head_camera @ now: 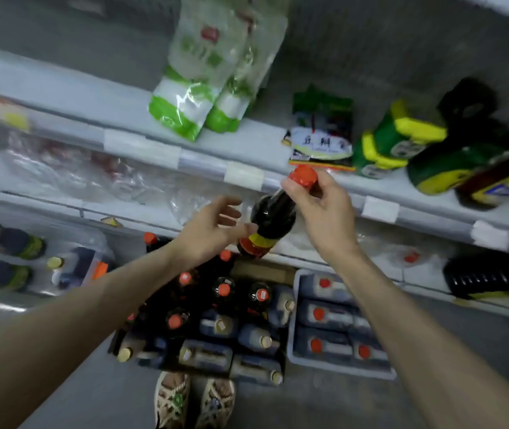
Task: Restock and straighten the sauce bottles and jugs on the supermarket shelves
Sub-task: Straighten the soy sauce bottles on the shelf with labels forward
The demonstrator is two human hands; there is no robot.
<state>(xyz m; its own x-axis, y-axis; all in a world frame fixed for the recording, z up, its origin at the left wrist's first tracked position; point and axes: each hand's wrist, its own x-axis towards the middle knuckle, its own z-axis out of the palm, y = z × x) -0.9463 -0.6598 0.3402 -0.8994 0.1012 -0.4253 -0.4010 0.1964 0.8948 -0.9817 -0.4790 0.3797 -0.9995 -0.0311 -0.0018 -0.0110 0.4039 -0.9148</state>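
At the left of the frame a clear bin holds a few dark bottles, not yet shelved.

Just left of centre, the left hand is loosely spread and grips nothing. Its thumb lies at the shoulder of the sauce bottle, but blur hides whether it touches.

The bottle is dark with a red and yellow label. It hangs in the air at the centre of the frame, tilted with its base toward the lower left, in front of the shelf edge and on no shelf.

The right hand, just right of centre, pinches the bottle's red cap and neck between thumb and curled fingers, and seems to carry its weight.

Below the hands, at lower centre, many red-capped bottles and dark jugs stand packed on the floor. To their right a grey crate is full of jugs.

At the right of the frame, green-and-yellow bottles sit on the shelf at what look like mixed angles, though the wide lens may exaggerate this.

The job looks to be in an early or middle stretch. One bottle is in transit while most of the stock waits on the floor. Placing this bottle, emptying the floor, crate and bin, and squaring the right-hand bottles all appear to remain.
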